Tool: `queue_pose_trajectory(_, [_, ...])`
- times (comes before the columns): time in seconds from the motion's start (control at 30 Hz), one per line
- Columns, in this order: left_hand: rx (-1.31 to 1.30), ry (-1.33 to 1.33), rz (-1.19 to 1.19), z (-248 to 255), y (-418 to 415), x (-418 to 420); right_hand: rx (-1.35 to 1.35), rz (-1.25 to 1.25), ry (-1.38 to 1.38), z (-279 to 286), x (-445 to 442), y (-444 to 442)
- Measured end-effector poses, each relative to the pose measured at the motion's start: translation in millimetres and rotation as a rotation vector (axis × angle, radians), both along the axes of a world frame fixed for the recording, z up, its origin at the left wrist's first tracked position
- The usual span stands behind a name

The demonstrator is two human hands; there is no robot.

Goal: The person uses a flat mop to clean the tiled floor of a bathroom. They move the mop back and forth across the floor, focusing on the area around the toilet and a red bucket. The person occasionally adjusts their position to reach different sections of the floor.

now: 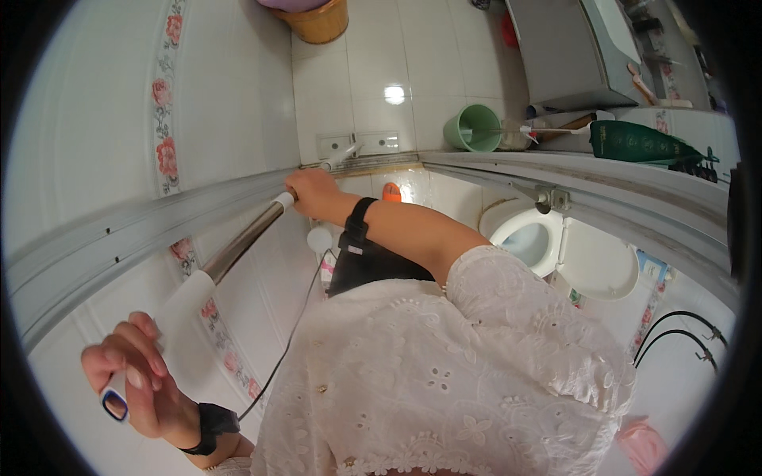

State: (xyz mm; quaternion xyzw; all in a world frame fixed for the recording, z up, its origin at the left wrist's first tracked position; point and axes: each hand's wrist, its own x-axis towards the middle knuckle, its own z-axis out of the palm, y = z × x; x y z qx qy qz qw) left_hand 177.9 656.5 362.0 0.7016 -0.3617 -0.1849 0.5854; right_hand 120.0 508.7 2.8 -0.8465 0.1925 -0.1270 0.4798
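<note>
A long mop pole point(243, 241), metal in the middle with white plastic sections, slants across the view from lower left to upper middle. My right hand point(315, 193) grips it near the middle, the arm reaching across my body. My left hand point(134, 372) is curled around the white upper grip, whose blue-rimmed end point(114, 406) sticks out below the fingers. At the far end, a flat mop head point(381, 143) with two round fittings lies on the tiled floor, just beyond the door threshold. Both wrists wear black straps.
Right of the mop head stands a green bin point(473, 128) with a thin rod across it. A toilet point(533, 238) with raised lid is at my right. A wooden tub point(321, 22), grey cabinet point(556, 53) and orange slipper point(392, 192) also show. Metal door track point(381, 163) crosses the floor.
</note>
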Motion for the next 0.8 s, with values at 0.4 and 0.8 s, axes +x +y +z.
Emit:
queue_pose_trajectory(0.4, [-0.108,-0.011,-0.172,-66,-58,-3,-0.243,-0.363,0.003,-28,-14,-140])
queue_pose_trajectory(0.8, [0.02,0.022,-0.313,-42,-97,-2,-0.076,-0.361,-0.085,-25,-31,-103])
